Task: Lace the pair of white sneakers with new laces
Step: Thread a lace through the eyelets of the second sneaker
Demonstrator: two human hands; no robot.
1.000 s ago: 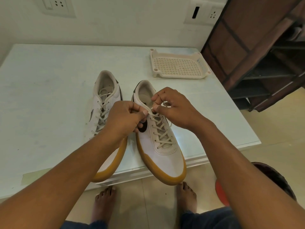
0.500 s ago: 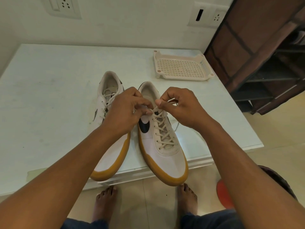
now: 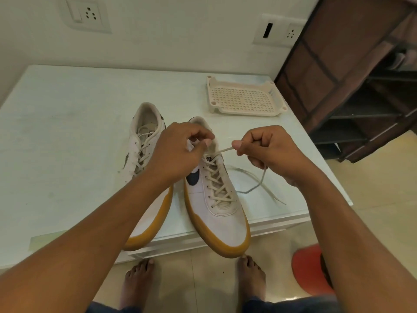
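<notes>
Two white sneakers with tan soles stand side by side on the white table (image 3: 67,123), toes over its near edge. The left sneaker (image 3: 142,141) is laced and partly hidden by my left forearm. The right sneaker (image 3: 216,199) has cream lacing crossed up most of its eyelets. My left hand (image 3: 180,152) grips the tongue and collar at the top of the right sneaker. My right hand (image 3: 268,150) pinches the lace (image 3: 222,151) and holds it taut to the right of the top eyelets. A loose lace end (image 3: 259,179) trails on the table beside the shoe.
A cream perforated plastic tray (image 3: 244,98) lies at the table's back right. A dark brown rack (image 3: 352,75) stands to the right of the table. A red stool (image 3: 309,269) is on the floor near my bare feet. The wall carries sockets (image 3: 86,15).
My right hand has drawn away to the right, pulling the lace out taut from the top eyelets. My left hand stays at the right sneaker's collar. The loose lace end now lies visible on the table.
</notes>
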